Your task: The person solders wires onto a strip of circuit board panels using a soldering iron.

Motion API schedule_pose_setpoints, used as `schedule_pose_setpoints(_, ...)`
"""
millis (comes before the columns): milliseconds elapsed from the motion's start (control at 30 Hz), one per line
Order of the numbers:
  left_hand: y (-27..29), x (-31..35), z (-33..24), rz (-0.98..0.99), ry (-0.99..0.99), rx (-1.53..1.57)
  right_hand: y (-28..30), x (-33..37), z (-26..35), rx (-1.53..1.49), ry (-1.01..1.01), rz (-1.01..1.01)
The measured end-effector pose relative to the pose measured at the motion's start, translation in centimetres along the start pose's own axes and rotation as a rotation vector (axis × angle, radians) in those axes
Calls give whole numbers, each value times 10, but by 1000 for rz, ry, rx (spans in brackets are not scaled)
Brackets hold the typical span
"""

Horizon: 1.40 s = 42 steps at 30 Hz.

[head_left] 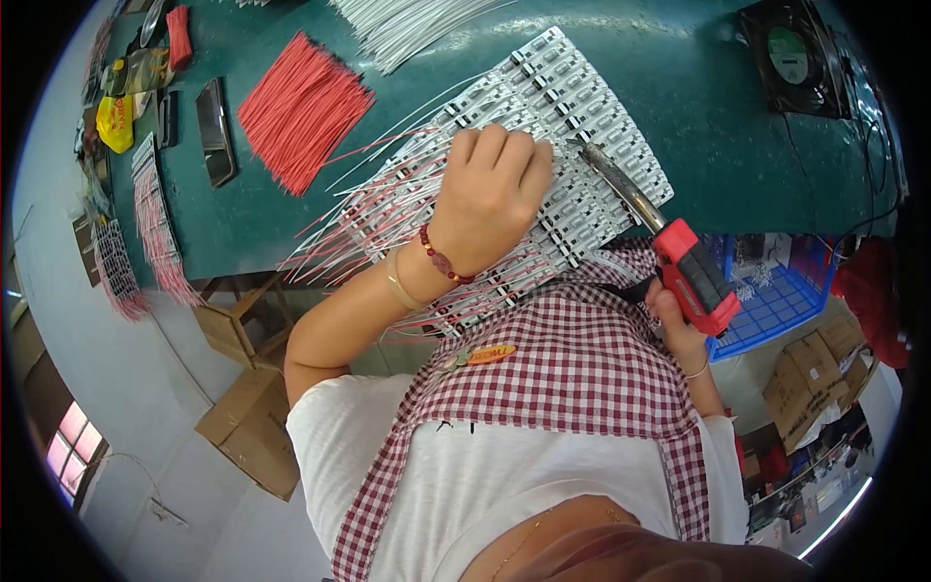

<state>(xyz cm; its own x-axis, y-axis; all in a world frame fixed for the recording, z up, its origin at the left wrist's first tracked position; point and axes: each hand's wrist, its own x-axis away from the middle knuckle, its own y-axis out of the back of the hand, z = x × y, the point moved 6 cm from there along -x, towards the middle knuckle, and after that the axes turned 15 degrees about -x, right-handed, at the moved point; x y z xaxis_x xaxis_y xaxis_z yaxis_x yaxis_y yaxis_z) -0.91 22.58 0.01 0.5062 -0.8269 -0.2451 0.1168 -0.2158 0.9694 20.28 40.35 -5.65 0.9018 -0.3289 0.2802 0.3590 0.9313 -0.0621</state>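
A pale panel of many small moulded parts (606, 126) lies tilted at the front edge of the bench, partly against my apron. Thin red and white wires (388, 199) stick out of its left half in rows. Over its middle is my left hand (495, 184), closed with the fingers curled down; the fingertips and whatever they pinch are hidden. My right hand (677, 325) wraps round the handle of a red and black soldering iron (693, 276). Its dark tip points up and left, close to the panel, just right of my left hand.
On the green bench (262, 228) lie a red wire bundle (301, 112), a white wire bundle (412, 29) and a phone (215, 131). Finished-looking wired strips (160, 223) hang at the left edge. A black fan (797, 58) stands far right; a blue basket (766, 320) sits below it.
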Motion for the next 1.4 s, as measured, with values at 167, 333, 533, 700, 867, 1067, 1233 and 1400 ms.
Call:
schedule_pose_setpoints(167,-1,2,1,-9,14,0,0,1,0,13,20,-21)
schedule_pose_setpoints(333,-7,1,-3,-27,12,53,-2,-1,3,74,41,7)
schedule_pose_setpoints(533,-8,-1,-4,-26,13,48,-1,-2,-1,122,74,42)
schedule_pose_setpoints(700,-9,-1,-4,-17,19,35,1,-2,3,40,56,-36)
schedule_pose_setpoints(867,-9,-2,-4,-2,19,19,0,-5,7,36,55,-15)
schedule_pose_setpoints(1067,-11,-1,-3,9,33,18,-8,-9,9,155,31,65)
schedule_pose_setpoints(1233,-9,-3,-6,10,29,15,0,-4,9,153,77,27)
schedule_pose_setpoints(1400,-9,-4,-6,16,30,14,-12,-15,25,227,109,67)
